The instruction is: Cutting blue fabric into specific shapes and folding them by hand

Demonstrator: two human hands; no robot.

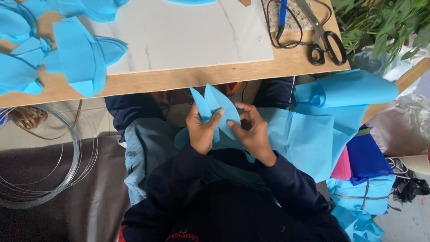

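Left hand [200,130] and right hand [254,132] both pinch pointed blue paper petals [215,107] below the tabletop [188,80] edge.

The pointed paper pieces [215,110] between the hands are sky blue, the same blue as the cut shapes [76,56] piled on the table [188,78], whose edge is pale brown wood. The slab [179,33] on it is white with faint grey veins. The scissors [324,42] have black handles. The sleeves [286,179] are dark navy. The wire coil [45,161] is silvery grey. Beside the blue sheet [313,139] lie pink [342,166] and deep blue [367,159] paper stacks. The leaves [380,22] are green.
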